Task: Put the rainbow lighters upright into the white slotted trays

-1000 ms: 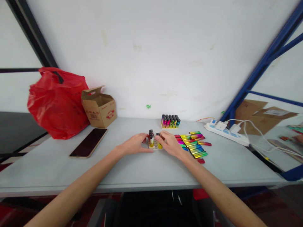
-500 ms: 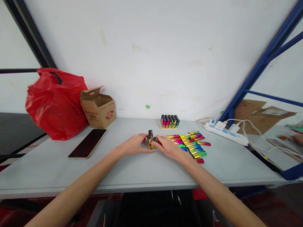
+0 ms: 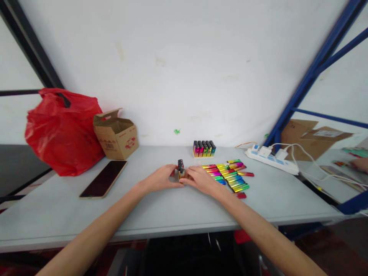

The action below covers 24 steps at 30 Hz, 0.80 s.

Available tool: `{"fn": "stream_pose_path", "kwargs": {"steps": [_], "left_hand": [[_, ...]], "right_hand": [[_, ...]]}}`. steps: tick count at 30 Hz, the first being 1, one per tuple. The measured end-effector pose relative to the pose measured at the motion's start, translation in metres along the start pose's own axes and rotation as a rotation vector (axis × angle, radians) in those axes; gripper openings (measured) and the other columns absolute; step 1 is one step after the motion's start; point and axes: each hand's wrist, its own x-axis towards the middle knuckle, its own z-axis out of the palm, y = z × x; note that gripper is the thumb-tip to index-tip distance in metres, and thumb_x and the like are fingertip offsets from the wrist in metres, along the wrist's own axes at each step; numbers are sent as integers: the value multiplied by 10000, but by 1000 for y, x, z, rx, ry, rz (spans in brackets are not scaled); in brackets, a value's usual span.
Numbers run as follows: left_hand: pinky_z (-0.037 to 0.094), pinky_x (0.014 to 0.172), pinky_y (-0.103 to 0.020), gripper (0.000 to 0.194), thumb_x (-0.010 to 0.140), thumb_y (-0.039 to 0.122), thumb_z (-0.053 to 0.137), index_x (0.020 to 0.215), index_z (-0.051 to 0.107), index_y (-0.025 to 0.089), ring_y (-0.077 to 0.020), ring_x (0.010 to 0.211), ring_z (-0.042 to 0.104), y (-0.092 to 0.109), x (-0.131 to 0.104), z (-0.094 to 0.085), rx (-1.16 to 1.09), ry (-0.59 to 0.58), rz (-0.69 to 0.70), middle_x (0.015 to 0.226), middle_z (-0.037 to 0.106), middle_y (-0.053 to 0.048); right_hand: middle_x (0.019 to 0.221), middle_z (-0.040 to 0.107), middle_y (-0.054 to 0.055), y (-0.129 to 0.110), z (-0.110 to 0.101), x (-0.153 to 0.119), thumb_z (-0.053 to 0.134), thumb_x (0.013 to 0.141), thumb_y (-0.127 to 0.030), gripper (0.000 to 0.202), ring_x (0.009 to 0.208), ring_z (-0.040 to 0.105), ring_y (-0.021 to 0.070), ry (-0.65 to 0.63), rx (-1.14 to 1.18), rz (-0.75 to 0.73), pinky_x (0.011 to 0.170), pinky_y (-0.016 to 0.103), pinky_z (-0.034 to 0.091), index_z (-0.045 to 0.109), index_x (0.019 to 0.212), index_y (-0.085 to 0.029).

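Note:
A short row of upright lighters with black tops (image 3: pixel 180 165) stands on the table between my hands. My left hand (image 3: pixel 161 178) curves around the row's left side, thumb and fingers apart, with the thumb near its front base. A small red patch shows by its fingertips; I cannot make out what it is. My right hand (image 3: pixel 201 179) pinches the nearest lighter (image 3: pixel 182 174) at the front of the row, partly covering it. Beside my right hand, many shiny multicoloured lighters (image 3: pixel 232 177) lie flat in rows.
A block of upright lighters (image 3: pixel 204 148) stands near the wall. To the left are a phone (image 3: pixel 103 179), an open cardboard box (image 3: pixel 116 138) and a red plastic bag (image 3: pixel 64 132). A power strip (image 3: pixel 271 161) with cables lies right. Another person's hand (image 3: pixel 360 164) shows far right.
The lighter in my right hand was tilted beside the row and now stands upright at its front. My view has shifted slightly, and another person's hand shows more clearly at the right edge.

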Motion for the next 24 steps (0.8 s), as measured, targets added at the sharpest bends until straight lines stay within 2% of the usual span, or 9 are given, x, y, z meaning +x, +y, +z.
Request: {"fn": "stream_pose_path", "kwargs": {"steps": [4, 7, 9, 12, 14, 17, 21, 24], "left_hand": [[480, 729, -338, 578, 762, 708, 736, 982, 645, 181, -250, 804, 658, 1, 0, -1, 15, -6, -21, 943, 709, -75], [483, 728, -338, 540, 756, 677, 734, 947, 662, 177, -242, 779, 656, 1, -1, -4, 14, -2, -16, 900, 713, -60], [485, 712, -330, 500, 756, 649, 730, 920, 662, 182, -233, 762, 654, 0, -1, -6, 9, -15, -17, 873, 711, -46], [489, 696, -323, 439, 749, 602, 729, 873, 643, 190, -224, 750, 653, -2, -2, -7, 15, -32, -24, 858, 708, -42], [499, 712, -332, 410, 745, 579, 727, 858, 634, 196, -227, 758, 654, -3, -3, -6, 31, -16, -19, 860, 711, -47], [518, 744, -363, 419, 735, 587, 733, 872, 637, 203, -248, 777, 661, -3, -3, -5, 56, 24, -5, 872, 718, -62], [527, 734, -401, 540, 689, 694, 768, 888, 647, 207, -283, 786, 666, 1, -2, -5, 55, 43, -22, 896, 721, -90], [512, 710, -400, 576, 663, 743, 774, 877, 653, 222, -289, 777, 660, 2, -1, -6, 29, 34, -41, 889, 720, -99]], "right_hand": [[923, 697, 80, 25, -20, -7, 382, 1127, -424, 406, 906, 631, 223, 75, 11, 74, 886, 353, 463, 675, 952, -203], [1037, 717, 124, 56, -36, -22, 425, 1103, -302, 309, 1021, 631, 265, 145, -90, 193, 968, 404, 468, 709, 1055, -190], [1127, 724, 144, 76, -42, -33, 519, 1059, -264, 230, 1085, 632, 281, 101, -149, 257, 1006, 424, 469, 725, 1118, -179], [1114, 732, 141, 92, -44, -42, 570, 1039, -262, 207, 1047, 658, 264, -32, -162, 309, 983, 396, 488, 747, 1091, -166], [1068, 727, 130, 94, -43, -42, 560, 1049, -264, 216, 1007, 668, 247, -73, -141, 316, 954, 374, 495, 751, 1054, -163], [1043, 702, 117, 88, -41, -38, 552, 1050, -259, 209, 977, 666, 236, -52, -124, 319, 936, 365, 496, 737, 1002, -172], [1075, 688, 117, 79, -43, -36, 524, 1053, -277, 172, 977, 662, 243, 98, -71, 348, 902, 365, 497, 672, 1053, -191], [891, 705, 53, 74, -47, -34, 468, 1070, -360, 230, 793, 657, 221, 231, 96, 412, 772, 338, 489, 622, 1150, -209]]}}
